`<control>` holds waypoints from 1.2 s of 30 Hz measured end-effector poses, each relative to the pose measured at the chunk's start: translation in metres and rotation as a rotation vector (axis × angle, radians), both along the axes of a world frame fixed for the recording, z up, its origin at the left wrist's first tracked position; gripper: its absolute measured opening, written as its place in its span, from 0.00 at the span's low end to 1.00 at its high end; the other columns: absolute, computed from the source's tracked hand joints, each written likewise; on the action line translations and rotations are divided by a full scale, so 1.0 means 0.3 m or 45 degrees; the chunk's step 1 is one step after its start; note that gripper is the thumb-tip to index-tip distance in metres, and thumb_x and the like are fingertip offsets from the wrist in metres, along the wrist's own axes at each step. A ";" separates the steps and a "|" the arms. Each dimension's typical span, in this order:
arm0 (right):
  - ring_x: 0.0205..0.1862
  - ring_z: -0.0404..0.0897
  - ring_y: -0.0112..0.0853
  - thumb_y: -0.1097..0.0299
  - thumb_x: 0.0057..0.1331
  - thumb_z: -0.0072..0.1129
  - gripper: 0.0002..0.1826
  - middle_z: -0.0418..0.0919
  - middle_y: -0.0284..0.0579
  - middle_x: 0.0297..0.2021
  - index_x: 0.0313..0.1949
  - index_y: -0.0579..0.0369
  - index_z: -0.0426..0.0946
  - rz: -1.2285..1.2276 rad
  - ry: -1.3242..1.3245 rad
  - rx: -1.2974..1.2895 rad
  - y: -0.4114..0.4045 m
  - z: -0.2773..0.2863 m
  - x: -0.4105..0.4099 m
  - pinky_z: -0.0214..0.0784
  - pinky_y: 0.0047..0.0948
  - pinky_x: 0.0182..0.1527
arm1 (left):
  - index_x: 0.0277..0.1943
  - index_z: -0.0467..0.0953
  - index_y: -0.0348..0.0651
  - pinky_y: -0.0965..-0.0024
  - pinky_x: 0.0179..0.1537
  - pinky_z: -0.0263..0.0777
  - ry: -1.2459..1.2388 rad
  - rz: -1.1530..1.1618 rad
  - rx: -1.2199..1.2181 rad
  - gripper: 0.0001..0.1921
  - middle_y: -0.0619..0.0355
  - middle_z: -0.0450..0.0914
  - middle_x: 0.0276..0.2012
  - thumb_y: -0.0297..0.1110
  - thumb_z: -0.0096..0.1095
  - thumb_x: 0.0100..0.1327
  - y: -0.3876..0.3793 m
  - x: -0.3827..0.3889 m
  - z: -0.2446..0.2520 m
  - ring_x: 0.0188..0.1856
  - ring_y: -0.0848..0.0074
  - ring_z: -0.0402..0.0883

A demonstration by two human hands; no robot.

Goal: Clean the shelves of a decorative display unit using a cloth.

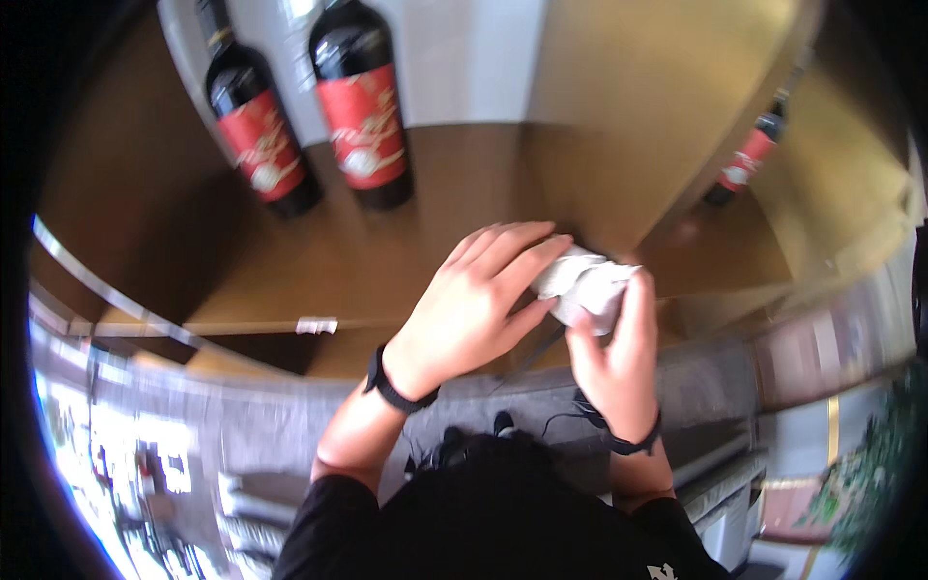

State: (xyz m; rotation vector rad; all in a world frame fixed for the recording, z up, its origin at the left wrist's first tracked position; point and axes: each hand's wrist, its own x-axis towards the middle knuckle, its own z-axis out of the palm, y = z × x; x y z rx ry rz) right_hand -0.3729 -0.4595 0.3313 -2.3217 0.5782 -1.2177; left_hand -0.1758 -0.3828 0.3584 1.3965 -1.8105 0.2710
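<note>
A crumpled white cloth or tissue (591,286) is held between both hands, above the front part of a wooden shelf (449,268). My left hand (471,297) grips its left side, fingers curled over the top. On the right side, my right hand (616,341) pinches it between thumb and fingers. Whether something lies inside the white bundle cannot be told. Two dark wine bottles with red labels, a left one (264,152) and a larger-looking one (362,138), stand upright on the shelf behind my left hand.
A wooden divider (652,109) rises behind my right hand. Beyond it another red-labelled bottle (750,156) stands in the neighbouring compartment. A small white tag (316,325) sits on the shelf's front edge. Green foliage (870,471) shows at lower right, with grey floor (275,420) below.
</note>
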 end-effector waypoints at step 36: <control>0.58 0.77 0.48 0.80 0.62 0.64 0.16 0.74 0.54 0.60 0.51 0.57 0.82 -0.524 -0.101 -0.475 0.238 0.024 0.377 0.72 0.42 0.57 | 0.56 0.74 0.38 0.66 0.35 0.74 0.144 0.610 -0.221 0.23 0.57 0.77 0.30 0.30 0.74 0.59 0.292 0.302 -0.023 0.31 0.68 0.78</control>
